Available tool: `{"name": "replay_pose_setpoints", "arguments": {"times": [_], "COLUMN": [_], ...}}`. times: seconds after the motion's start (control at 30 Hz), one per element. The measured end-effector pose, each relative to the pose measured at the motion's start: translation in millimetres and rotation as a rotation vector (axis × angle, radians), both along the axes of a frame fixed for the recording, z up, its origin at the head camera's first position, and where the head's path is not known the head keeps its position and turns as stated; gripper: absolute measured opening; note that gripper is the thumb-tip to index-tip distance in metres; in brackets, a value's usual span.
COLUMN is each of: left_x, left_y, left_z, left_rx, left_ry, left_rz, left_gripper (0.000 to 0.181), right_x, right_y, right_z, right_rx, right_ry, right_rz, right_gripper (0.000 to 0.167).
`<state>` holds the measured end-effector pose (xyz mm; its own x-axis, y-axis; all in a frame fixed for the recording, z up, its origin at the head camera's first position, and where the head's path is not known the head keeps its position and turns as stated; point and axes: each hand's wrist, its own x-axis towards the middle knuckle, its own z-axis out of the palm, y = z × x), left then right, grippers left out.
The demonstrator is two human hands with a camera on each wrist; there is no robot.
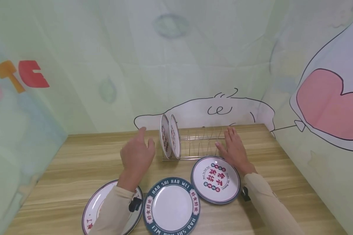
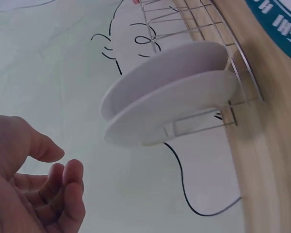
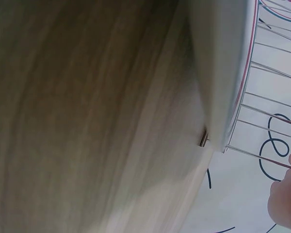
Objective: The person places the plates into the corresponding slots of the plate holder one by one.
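Two white plates [image 1: 175,137] stand on edge, side by side, at the left end of a metal wire dish rack [image 1: 198,158]. Just left of them is my left hand [image 1: 137,151], its fingers loosely bent around nothing; the left wrist view shows a gap between this hand [image 2: 43,179] and the plates [image 2: 174,104]. My right hand [image 1: 234,148] rests at the rack's right end, fingers mostly straight and thumb apart. In the right wrist view only part of that hand [image 3: 286,194] shows, by the tip of a rack wire.
In front of the rack lie a white plate with red lettering [image 1: 207,178], a teal-rimmed plate [image 1: 172,207] and a larger plate [image 1: 91,209] partly under my left forearm. All are on a wooden table [image 1: 76,156]. A printed cloth [image 1: 135,71] hangs behind.
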<state>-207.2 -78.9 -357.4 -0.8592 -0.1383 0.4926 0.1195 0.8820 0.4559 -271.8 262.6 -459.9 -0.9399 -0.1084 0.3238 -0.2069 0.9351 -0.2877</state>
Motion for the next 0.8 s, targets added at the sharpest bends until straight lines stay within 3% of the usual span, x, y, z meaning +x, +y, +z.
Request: {"name": "replay_pose_setpoints", "arguments": {"times": [0.13,0.53,0.67,0.8], "left_x": [9.3,55.2,68.1,76.2], "left_y": [-16.1,-68.3,-88.1,-103.3], "left_z": [-13.4,-53.9,-72.7,-92.3], "left_rx": [0.031,0.198,0.211,0.208], "left_ry": [-0.006,-0.224,-0.273,-0.270], "left_rz": [0.027,0.098,0.157,0.226], "left_gripper": [0.041,0.035,0.028,0.023], "right_x": [0.5,-0.4,0.6,0.7], "right_y": [1,2,2,3], "right_z": [0.5,-1.6,-0.3,0.1], "right_rx": [-0.004,0.005,0.003,0.003], "right_ry": [-0.010,0.006,-0.014,-0.022], "right_rz": [0.002,0.013,0.010,0.006], "right_gripper": [0.076,0.076,0.076,0.077]}}
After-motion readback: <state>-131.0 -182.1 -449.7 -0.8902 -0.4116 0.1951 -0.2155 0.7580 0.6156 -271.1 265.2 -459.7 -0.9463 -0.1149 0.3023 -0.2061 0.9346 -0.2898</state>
